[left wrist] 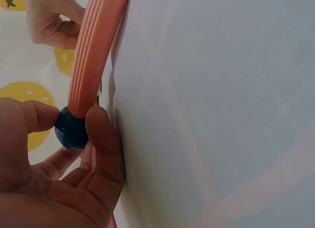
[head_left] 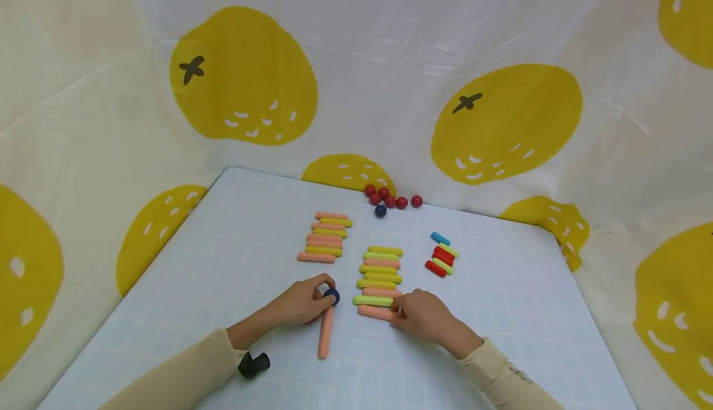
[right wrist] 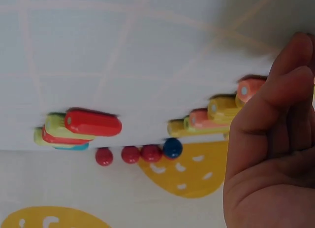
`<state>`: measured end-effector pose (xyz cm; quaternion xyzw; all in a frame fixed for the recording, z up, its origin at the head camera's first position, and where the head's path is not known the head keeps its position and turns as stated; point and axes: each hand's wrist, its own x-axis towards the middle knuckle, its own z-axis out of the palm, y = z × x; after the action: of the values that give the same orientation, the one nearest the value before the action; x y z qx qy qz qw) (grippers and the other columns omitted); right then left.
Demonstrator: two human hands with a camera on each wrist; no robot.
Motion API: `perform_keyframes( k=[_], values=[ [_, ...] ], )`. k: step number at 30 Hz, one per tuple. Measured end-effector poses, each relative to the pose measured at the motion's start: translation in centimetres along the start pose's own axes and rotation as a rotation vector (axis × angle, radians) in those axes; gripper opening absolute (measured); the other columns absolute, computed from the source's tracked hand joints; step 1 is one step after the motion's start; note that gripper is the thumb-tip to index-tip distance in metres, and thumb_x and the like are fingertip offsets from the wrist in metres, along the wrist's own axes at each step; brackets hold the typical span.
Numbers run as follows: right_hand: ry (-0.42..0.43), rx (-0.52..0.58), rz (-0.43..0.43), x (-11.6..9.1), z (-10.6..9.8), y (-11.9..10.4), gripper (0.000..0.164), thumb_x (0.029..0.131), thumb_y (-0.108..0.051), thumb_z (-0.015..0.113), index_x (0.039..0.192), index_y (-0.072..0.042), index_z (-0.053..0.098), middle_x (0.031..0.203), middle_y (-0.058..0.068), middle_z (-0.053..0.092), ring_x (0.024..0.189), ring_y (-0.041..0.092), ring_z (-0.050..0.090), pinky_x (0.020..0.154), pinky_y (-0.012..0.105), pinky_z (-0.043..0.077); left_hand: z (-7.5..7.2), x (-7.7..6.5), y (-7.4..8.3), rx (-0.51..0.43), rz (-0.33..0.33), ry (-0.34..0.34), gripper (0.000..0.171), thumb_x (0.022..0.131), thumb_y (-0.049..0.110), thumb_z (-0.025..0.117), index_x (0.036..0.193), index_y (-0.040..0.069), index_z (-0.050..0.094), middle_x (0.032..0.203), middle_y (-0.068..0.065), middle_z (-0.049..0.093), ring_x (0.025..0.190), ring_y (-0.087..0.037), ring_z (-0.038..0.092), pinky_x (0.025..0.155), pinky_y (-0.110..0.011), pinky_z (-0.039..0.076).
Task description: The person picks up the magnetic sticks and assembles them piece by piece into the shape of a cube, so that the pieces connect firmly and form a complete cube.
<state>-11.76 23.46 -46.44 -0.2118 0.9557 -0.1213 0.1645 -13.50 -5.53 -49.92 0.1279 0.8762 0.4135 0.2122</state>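
Note:
In the head view my left hand (head_left: 306, 300) pinches a dark blue ball (head_left: 332, 296) between thumb and finger. An orange magnetic building stick (head_left: 325, 334) runs from this ball toward the front of the table. The left wrist view shows the same orange stick (left wrist: 91, 55) with its end against the blue ball (left wrist: 70, 129). My right hand (head_left: 424, 316) has its thumb and fingertips around the right end of another orange stick (head_left: 375, 313), the nearest in the middle column. In the right wrist view the right hand's (right wrist: 275, 139) curled fingers hide that end.
Orange and yellow sticks (head_left: 325, 243) form a column at back left. Short red, lime and blue sticks (head_left: 443, 255) lie at right. Several red balls (head_left: 390, 202) and another blue ball (head_left: 380, 211) sit by the rear edge. A black object (head_left: 254, 365) is by the left sleeve.

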Motion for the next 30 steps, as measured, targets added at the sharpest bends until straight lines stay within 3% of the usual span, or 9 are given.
perform_keyframes(
  k=[7,15,20,30],
  values=[
    [0.032,0.031,-0.021,-0.4,0.0,-0.7,0.02,0.092,-0.029,0.076,0.104,-0.014,0.08,0.067,-0.011,0.063,0.061,0.008,0.049,0.059,0.023,0.04,0.1,-0.2,-0.2,-0.015,-0.009,-0.021,0.024,0.1,0.036,0.064,0.12,0.023,0.059,0.063,0.001,0.059,0.05,-0.013,0.052,0.051,-0.028,0.039],
    [0.098,0.094,-0.043,0.2,-0.3,-0.6,0.013,0.094,-0.021,0.073,0.104,-0.017,0.08,0.057,-0.011,0.053,0.058,0.007,0.048,0.057,0.02,0.037,-0.5,-0.2,-0.2,-0.027,0.041,-0.027,0.024,0.102,0.035,0.061,0.122,0.022,0.058,0.06,0.001,0.058,0.048,-0.014,0.051,0.051,-0.028,0.039],
    [0.084,0.109,-0.08,0.5,-0.5,-1.3,0.008,0.093,-0.02,0.074,0.098,-0.017,0.079,0.06,-0.012,0.054,0.057,0.006,0.047,0.055,0.019,0.037,-0.5,-0.5,0.0,-0.019,0.038,-0.01,0.025,0.101,0.035,0.062,0.123,0.023,0.059,0.068,0.0,0.06,0.055,-0.014,0.054,0.054,-0.029,0.041],
    [0.031,0.119,-0.062,1.0,-0.6,-2.4,0.013,0.092,-0.022,0.076,0.101,-0.014,0.08,0.058,-0.01,0.053,0.054,0.006,0.048,0.054,0.02,0.036,-0.4,-1.0,0.0,0.012,0.043,-0.019,0.023,0.1,0.037,0.063,0.12,0.025,0.06,0.075,0.001,0.062,0.064,-0.014,0.056,0.059,-0.029,0.042]
  ],
)
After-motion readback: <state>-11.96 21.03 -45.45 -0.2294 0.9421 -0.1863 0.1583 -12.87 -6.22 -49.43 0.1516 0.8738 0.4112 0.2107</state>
